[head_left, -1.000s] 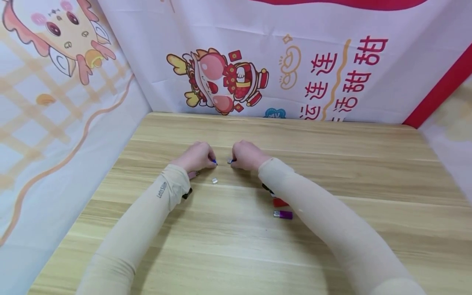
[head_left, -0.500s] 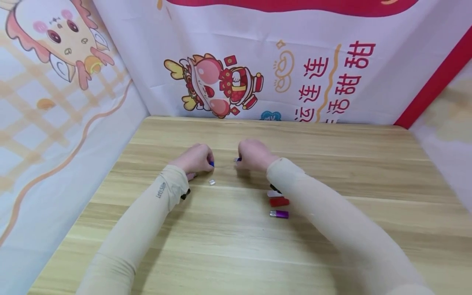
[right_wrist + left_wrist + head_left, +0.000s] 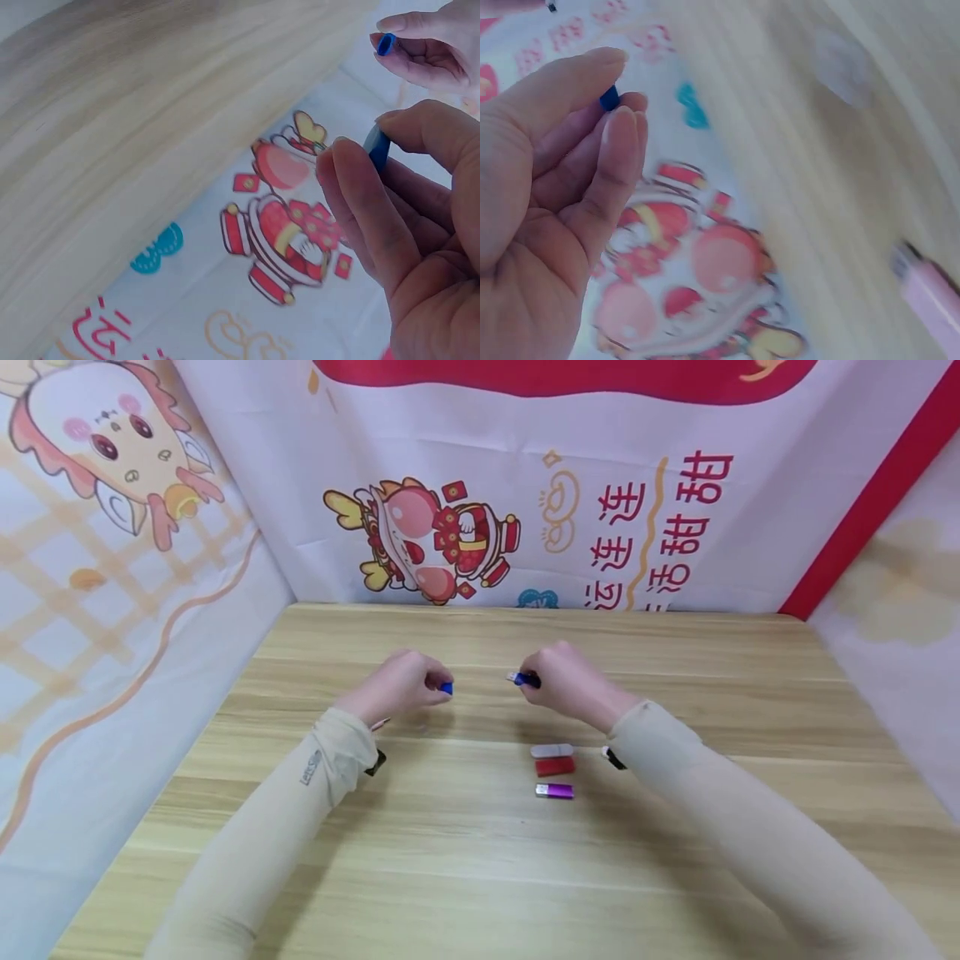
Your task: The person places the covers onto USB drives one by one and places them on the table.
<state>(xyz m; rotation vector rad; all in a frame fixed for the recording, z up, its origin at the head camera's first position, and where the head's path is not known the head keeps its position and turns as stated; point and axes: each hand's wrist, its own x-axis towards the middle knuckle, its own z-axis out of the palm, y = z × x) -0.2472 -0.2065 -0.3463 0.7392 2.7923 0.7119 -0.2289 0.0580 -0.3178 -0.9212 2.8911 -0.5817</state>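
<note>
In the head view my left hand (image 3: 401,685) pinches a small blue cap (image 3: 447,688) between thumb and fingertips. Its hollow opening shows in the right wrist view, where the cap (image 3: 386,44) faces the other hand. My right hand (image 3: 567,683) pinches a blue USB flash drive (image 3: 525,679), its bare metal plug pointing left toward the cap. Fingers cover the drive's rear part. A gap separates cap and plug, and both hands are raised over the far half of the table.
On the wooden table (image 3: 480,860) lie a white flash drive (image 3: 552,750), a red one (image 3: 555,766) and a purple one (image 3: 555,791). A pink flash drive (image 3: 934,300) and a blurred clear piece (image 3: 841,66) lie near my left hand. Printed cloth (image 3: 480,435) hangs behind.
My right hand has moved right with the blue flash drive, widening the gap to the cap and showing more of the drive. The white, red and purple drives are now uncovered by the sleeve.
</note>
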